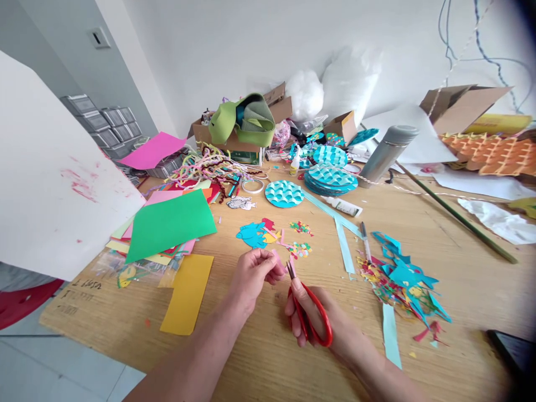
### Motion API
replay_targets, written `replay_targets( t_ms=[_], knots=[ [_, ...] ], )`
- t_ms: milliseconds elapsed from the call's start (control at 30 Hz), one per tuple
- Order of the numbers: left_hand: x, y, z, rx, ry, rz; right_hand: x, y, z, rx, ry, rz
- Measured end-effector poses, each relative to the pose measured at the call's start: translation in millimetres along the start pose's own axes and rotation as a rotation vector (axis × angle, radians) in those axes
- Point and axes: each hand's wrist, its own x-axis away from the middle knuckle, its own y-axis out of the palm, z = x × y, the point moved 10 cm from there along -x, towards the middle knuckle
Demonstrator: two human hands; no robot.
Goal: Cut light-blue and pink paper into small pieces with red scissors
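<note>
My left hand (253, 276) pinches a small pink paper strip (280, 261) above the wooden table (259, 346). My right hand (322, 324) grips red-handled scissors (310, 317), whose short blades (290, 269) point up at the strip and meet its right end. Just beyond my hands lie a blue paper fish (253, 234) and small heaps of coloured paper bits (300, 249).
A green sheet (170, 223) tops a stack of coloured papers at left, with a yellow sheet (187, 293) below it. Blue paper scraps (404, 282) pile at right. Blue patterned discs (285, 194), a grey bottle (387, 153), boxes and a white board (46, 184) surround.
</note>
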Motion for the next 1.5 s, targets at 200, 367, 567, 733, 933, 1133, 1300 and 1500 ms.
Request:
replay_targets(
  t_ms=[200, 367, 567, 733, 933, 1133, 1300, 1500],
  knots=[
    [-3.6, -11.9, 1.8, 0.036, 0.022, 0.081, -0.9, 1.0, -0.9, 0.101, -0.026, 0.012],
    [-3.4, -18.9, 2.5, 0.047, 0.014, 0.140, 0.4, -0.1, -3.6, 0.145, -0.020, 0.020],
    [-2.6, -14.4, 2.5, 0.064, 0.003, 0.095, 1.6, 1.5, -5.6, 0.167, -0.019, 0.008],
    [-2.5, -14.1, 3.6, 0.083, 0.006, 0.101, 2.4, 4.2, -3.6, 0.156, -0.033, -0.011],
    [-0.7, -8.0, 3.5, 0.130, -0.018, 0.081, 2.6, 7.1, -5.6, 0.192, -0.053, -0.042],
    [-0.7, -6.3, 0.8, 0.123, -0.040, 0.076, 2.7, 8.4, -7.3, 0.186, -0.077, -0.058],
    [-0.7, -5.1, -1.7, 0.124, -0.047, 0.060, 0.8, 8.6, -4.4, 0.183, -0.067, -0.056],
    [-1.5, -4.5, -2.6, 0.135, -0.049, 0.057, 0.1, 8.4, -0.9, 0.188, -0.061, -0.050]
  ],
)
